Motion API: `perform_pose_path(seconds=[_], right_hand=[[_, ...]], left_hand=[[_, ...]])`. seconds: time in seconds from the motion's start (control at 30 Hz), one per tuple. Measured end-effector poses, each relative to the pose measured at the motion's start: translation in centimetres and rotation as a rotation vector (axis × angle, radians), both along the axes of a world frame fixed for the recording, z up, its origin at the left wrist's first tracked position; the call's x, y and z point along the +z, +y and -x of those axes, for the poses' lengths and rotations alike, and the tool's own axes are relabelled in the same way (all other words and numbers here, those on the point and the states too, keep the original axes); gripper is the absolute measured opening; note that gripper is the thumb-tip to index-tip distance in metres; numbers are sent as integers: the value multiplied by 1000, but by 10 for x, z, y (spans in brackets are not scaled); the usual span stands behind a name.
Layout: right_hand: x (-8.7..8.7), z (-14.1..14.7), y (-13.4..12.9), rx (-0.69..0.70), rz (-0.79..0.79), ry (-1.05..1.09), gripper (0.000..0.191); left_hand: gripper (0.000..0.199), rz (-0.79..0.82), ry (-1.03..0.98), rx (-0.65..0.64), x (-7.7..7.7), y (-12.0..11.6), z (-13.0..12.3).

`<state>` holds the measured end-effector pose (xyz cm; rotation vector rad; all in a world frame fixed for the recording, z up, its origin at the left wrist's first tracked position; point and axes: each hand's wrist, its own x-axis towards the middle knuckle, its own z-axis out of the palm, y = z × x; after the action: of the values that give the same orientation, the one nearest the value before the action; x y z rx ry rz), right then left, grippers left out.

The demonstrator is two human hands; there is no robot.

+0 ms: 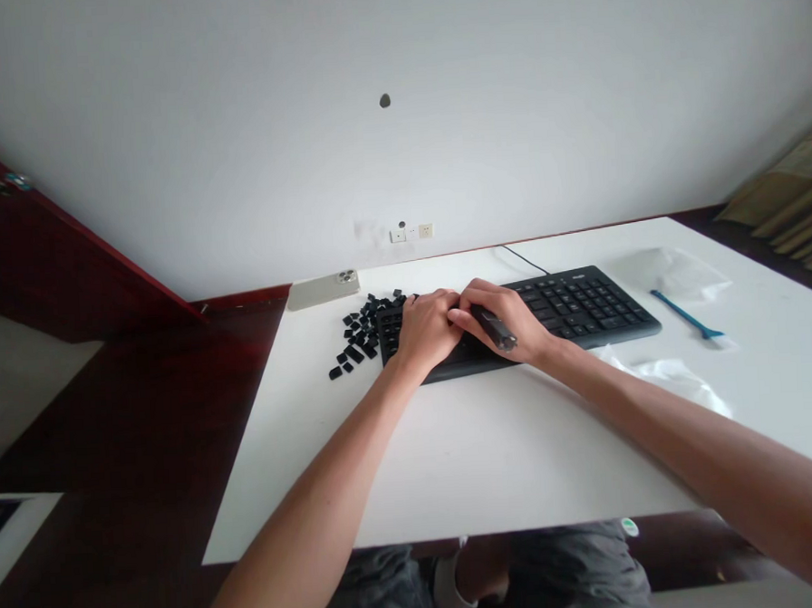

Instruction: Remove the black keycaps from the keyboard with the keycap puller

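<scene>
A black keyboard (587,305) lies on the white table, its left part mostly covered by my hands. My left hand (434,323) is closed over that left part, fingers bent down onto it and their tips hidden. Right beside it, my right hand (508,312) is wrapped round a dark-handled tool (494,327), whose handle end points toward me. The tool's working end is hidden behind my fingers, so its kind does not show. Many loose black keycaps (361,329) are scattered at the keyboard's left end, close to my left hand.
A phone (324,290) lies face down at the table's back left. To the right are a blue-handled brush (685,314), a crumpled white tissue (675,382) and a pale, see-through bag (690,273). The keyboard's cable (522,258) runs toward the wall.
</scene>
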<state>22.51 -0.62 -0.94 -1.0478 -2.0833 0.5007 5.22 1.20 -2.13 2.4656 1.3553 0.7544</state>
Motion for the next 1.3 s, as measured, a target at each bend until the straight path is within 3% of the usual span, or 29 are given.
perform_pose_path(seconds=[0.2,0.7,1.0,1.3], right_hand=[[-3,1,-5,-1,-18,118,36],[-2,2,-10,-9,-29,112,33],[-7,2,-9,-31,-113,106,32],[-11,4,-15,-21,-242,177,29]], left_hand=[[24,23,-24,112,2,-4,-13],[34,42,97,99,-7,-5,-12],[48,58,227,95,-5,-9,-13],[40,69,164,77,-5,-6,-16]])
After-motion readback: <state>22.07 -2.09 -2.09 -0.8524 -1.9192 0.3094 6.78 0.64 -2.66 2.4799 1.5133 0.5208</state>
